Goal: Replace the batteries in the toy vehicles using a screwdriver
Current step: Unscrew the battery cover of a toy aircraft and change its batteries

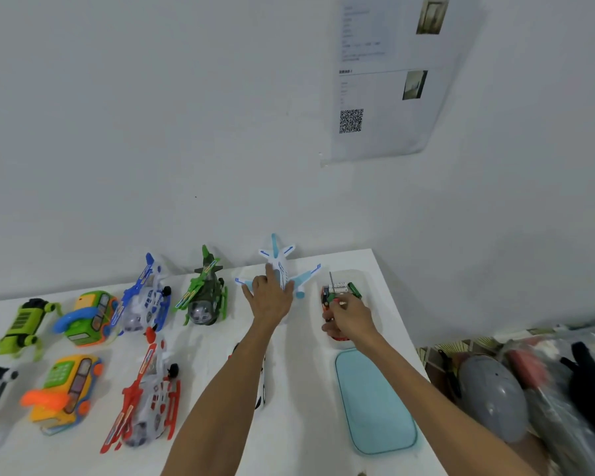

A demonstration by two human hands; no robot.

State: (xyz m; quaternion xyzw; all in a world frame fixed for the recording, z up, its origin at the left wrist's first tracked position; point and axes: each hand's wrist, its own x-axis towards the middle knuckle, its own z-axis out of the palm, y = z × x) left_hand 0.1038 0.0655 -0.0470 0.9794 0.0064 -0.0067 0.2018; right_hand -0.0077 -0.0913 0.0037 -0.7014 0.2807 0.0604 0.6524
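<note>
The left hand [270,297] is lying flat on the white and pale-blue plastic toy airplane [282,269] at the far edge of the white table [299,424]. Its fingers are reaching out straight and spread apart, the longest pointing to twelve o'clock along the fuselage, the thumb resting by the wing at three o'clock. The plane's tail and both wing tips are showing beyond the fingertips.

At three o'clock from the plane, the right hand [347,317] is hovering in a clear plastic container [361,274]. Its fingers are curling tightly round the red and black handle of a screwdriver [331,281], whose thin metal shaft is sticking up at twelve o'clock from the knuckles. Green batteries [352,289] are lying in the container just beyond the fingers, partly hidden by them.

At six o'clock from the container, a pale teal rectangular lid [375,400] is lying flat. A white toy [261,389] is mostly hiding under the left forearm. At nine o'clock from the plane, a green toy helicopter [205,293] and a blue toy helicopter [145,297] are standing in a row; a red toy helicopter [145,396] is sitting nearer the person. A paper sheet with a QR code [392,80] is hanging on the wall.
</note>
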